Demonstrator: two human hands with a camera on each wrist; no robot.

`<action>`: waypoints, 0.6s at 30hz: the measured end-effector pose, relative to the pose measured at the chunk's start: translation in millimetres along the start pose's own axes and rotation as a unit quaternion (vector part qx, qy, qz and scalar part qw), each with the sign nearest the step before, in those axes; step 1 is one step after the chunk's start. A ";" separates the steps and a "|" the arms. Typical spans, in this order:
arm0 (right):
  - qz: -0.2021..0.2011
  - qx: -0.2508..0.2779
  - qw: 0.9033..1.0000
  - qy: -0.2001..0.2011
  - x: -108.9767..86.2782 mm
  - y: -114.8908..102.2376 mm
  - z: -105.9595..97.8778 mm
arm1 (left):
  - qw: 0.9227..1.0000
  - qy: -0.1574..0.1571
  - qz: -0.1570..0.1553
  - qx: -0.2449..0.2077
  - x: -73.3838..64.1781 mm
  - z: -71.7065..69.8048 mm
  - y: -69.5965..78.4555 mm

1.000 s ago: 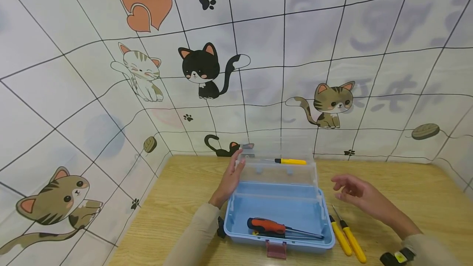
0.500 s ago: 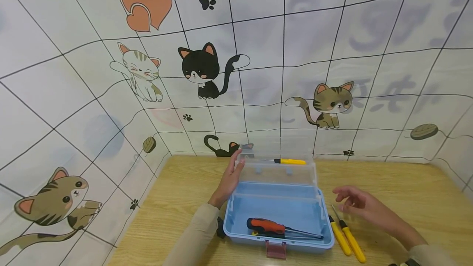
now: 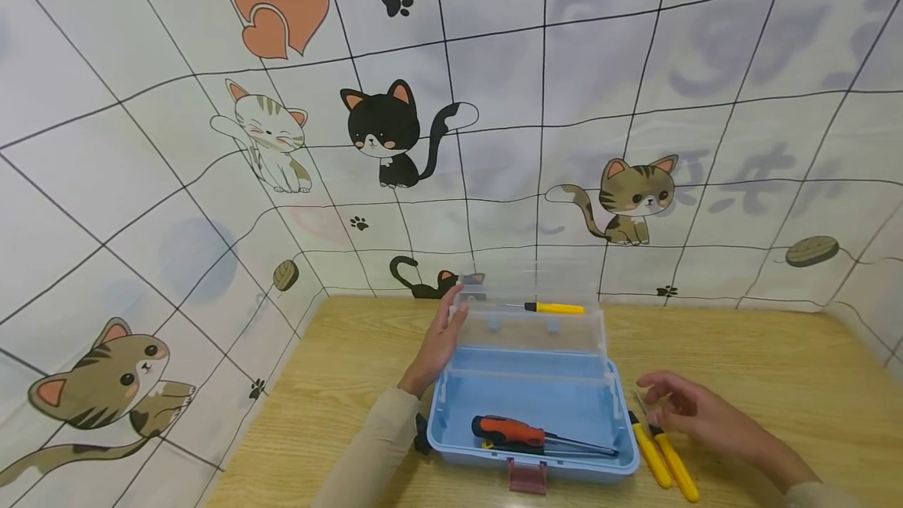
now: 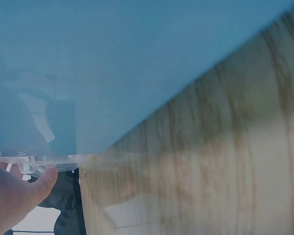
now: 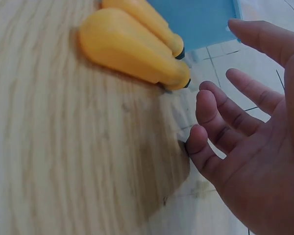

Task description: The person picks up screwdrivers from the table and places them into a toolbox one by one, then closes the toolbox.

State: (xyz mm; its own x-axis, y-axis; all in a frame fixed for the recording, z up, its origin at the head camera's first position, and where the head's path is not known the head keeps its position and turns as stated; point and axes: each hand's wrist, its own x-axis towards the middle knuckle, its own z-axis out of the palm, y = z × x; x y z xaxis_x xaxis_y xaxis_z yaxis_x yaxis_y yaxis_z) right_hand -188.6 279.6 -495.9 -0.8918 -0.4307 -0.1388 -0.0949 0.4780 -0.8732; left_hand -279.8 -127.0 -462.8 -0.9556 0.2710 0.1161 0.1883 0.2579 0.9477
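Observation:
A light-blue toolbox (image 3: 536, 394) stands with its clear lid (image 3: 529, 335) raised. My left hand (image 3: 433, 347) holds the lid's left edge; in the left wrist view the thumb (image 4: 45, 182) lies against the clear plastic. Inside the box is an orange-and-black screwdriver (image 3: 518, 431), partly covering another tool with a dark handle. Two yellow-handled screwdrivers, one outer (image 3: 677, 467) and one inner (image 3: 650, 457), lie on the table right of the box. Over their shaft ends hovers my right hand (image 3: 694, 410), fingers loosely bent and holding nothing; the right wrist view shows it apart from the yellow handles (image 5: 127, 41).
A yellow-and-black screwdriver (image 3: 557, 308) shows at the raised lid. The box's pinkish latch (image 3: 527, 477) hangs at the front. Behind the wooden table (image 3: 367, 335) rises a wall covering (image 3: 494, 163) printed with cats and grid lines.
My right hand has moved down and slightly right, closer to the yellow-handled screwdrivers. My left hand and the raised lid have stayed where they were.

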 end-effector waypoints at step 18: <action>0.017 0.020 1.000 -0.004 -5.6 22.4 10.1 | 1.000 0.002 -0.001 -0.010 0.5 0.0 0.5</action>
State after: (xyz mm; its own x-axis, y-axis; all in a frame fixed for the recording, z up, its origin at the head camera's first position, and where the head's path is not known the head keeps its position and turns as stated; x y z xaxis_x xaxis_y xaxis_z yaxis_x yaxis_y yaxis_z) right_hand -181.4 285.0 -519.4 -0.8903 -0.4217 -0.1721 -0.0476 0.4620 -0.8856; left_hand -280.2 -126.8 -462.3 -0.9568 0.2662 0.1165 0.1829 0.2402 0.9533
